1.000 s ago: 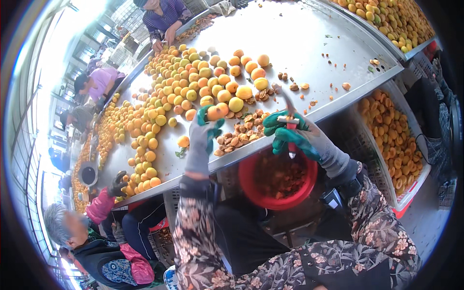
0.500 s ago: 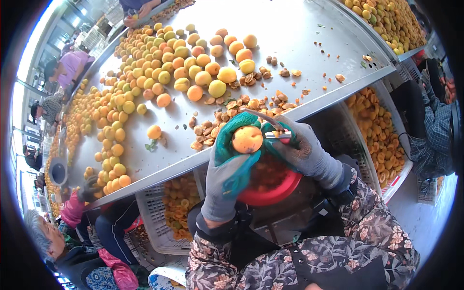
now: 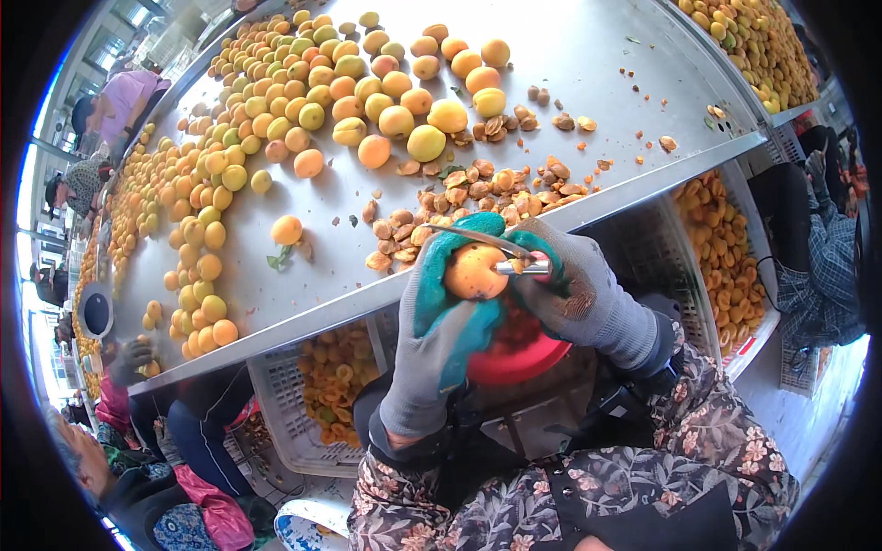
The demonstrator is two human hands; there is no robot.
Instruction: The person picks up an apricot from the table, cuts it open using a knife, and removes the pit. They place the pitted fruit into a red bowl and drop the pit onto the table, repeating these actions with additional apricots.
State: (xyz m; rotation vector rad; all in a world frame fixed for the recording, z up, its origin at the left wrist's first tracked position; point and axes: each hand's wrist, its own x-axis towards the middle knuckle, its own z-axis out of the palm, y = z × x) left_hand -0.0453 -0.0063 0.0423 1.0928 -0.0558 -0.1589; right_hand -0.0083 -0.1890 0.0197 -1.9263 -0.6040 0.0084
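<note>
My left hand point(image 3: 432, 340), in a grey glove with green coating, is closed around an orange apricot point(image 3: 474, 273) speckled with dark spots. My right hand point(image 3: 583, 285), gloved the same way, grips a small silver pitting tool point(image 3: 516, 266) with a red end. The tool's metal tip meets the right side of the apricot. A thin curved blade point(image 3: 478, 239) reaches from the right hand across above the fruit, over the green left fingers; whether it is one piece with the tool I cannot tell. Below both hands sits a red bowl point(image 3: 528, 360), partly hidden.
Many apricots point(image 3: 344, 87) cover the metal table point(image 3: 588, 101), with a heap of pits point(image 3: 478, 188) near its front edge. Crates of halved apricots stand below, one at left point(image 3: 287, 418), another at right point(image 3: 749, 335). Co-workers sit along the left and far right.
The silver tip has come against the apricot, which has turned in my left hand. The blade has moved left over the left fingers. The whole view has shifted slightly.
</note>
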